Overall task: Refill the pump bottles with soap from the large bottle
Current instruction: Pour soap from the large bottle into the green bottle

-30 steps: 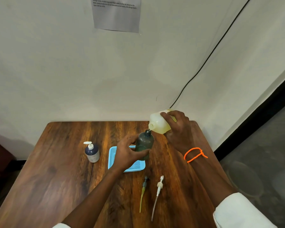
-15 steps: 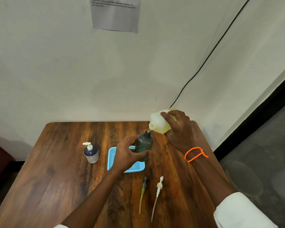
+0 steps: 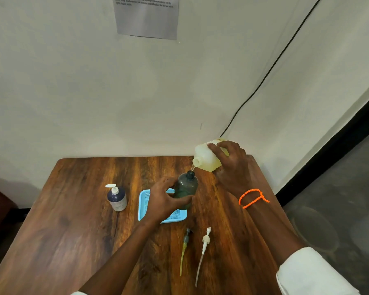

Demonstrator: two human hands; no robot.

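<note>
head | right hand [image 3: 230, 167] gripping tilted translucent large plastic bottle of yellow soap [image 3: 207, 159], fingers curled over it, spout dripping above neck | left hand [image 3: 162, 201] wrapping dark green open pump bottle [image 3: 185, 188], standing beside blue mesh tray [image 3: 144, 206]

left hand [image 3: 161, 202] gripping, right hand [image 3: 230, 167] gripping

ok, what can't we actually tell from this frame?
Head view only:
- Fill level in the dark green bottle: tinted wall, and the left hand covers part of it.
- Soap left in the large bottle: the right hand wraps its rear.
- Text on the wall notice: too small, top cut by the frame edge.
- Label on the dark blue pump bottle: too small.
</note>
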